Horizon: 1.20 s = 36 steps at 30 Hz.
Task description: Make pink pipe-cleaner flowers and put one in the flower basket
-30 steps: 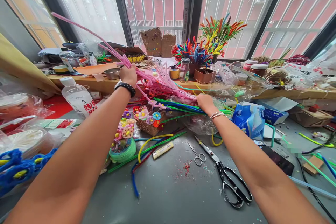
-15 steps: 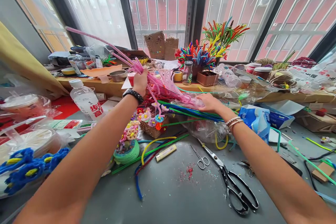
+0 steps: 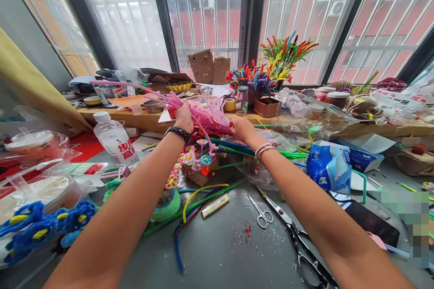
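Closed around a loose bundle of pink pipe cleaners (image 3: 213, 110), my left hand (image 3: 184, 118) holds it above the back of the table. Long pink stems stick out past it to the left. My right hand (image 3: 243, 131) has its fingers pinched on the right part of the same bundle. Beneath the bundle lie green and blue pipe cleaners (image 3: 288, 154) and crumpled clear plastic (image 3: 264, 169). A small woven basket (image 3: 196, 174) with pipe-cleaner flowers (image 3: 194, 159) stands just below my hands.
Large black-handled scissors (image 3: 283, 215) and small scissors (image 3: 261, 213) lie in front, near a pale yellow tube (image 3: 215, 206). A water bottle (image 3: 114, 141) stands left; a blue tissue pack (image 3: 328, 167) sits right. Along the wooden ledge (image 3: 149, 118) are pots, jars and colourful pipe-cleaner plants (image 3: 254, 76).
My right hand has moved left along the pink bundle, closer to my left hand. The long stems at the left have dipped lower. The view has shifted slightly.
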Tool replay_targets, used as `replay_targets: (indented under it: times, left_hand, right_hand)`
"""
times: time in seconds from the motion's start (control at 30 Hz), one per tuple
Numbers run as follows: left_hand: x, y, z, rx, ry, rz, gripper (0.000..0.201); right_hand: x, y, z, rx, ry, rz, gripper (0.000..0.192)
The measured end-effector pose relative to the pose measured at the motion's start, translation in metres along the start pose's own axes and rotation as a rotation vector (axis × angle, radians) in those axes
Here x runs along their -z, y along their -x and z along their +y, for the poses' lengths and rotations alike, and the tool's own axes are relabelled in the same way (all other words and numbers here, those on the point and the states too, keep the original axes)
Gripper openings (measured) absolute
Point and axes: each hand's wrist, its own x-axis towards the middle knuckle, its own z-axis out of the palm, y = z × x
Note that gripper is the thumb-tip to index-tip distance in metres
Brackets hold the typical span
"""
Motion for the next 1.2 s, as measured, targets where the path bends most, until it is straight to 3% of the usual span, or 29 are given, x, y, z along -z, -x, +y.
replay_targets:
  times: [0.23, 0.63, 0.8, 0.97, 1.2]
  left_hand:
    - [0.005, 0.010, 0.002, 0.087, 0.029, -0.009, 0.016]
    - [0.018, -0.001, -0.001, 0.223, 0.185, -0.028, 0.027]
    - [0.015, -0.005, -0.008, 0.247, 0.250, -0.017, 0.025]
    - [0.016, -0.005, -0.009, 0.245, 0.258, -0.018, 0.024]
    - [0.019, -0.002, -0.007, 0.200, 0.197, -0.026, 0.025]
  right_hand:
    - [0.002, 0.000, -0.008, 0.059, 0.065, 0.047, 0.024]
    - [-0.006, -0.007, -0.028, 0.145, 0.074, 0.142, 0.027]
    - [-0.008, -0.007, -0.031, 0.222, 0.041, 0.161, 0.024]
    - [0.007, -0.019, -0.047, 0.217, -0.027, 0.278, 0.021]
    - [0.049, -0.026, -0.066, 0.233, -0.207, 0.454, 0.015]
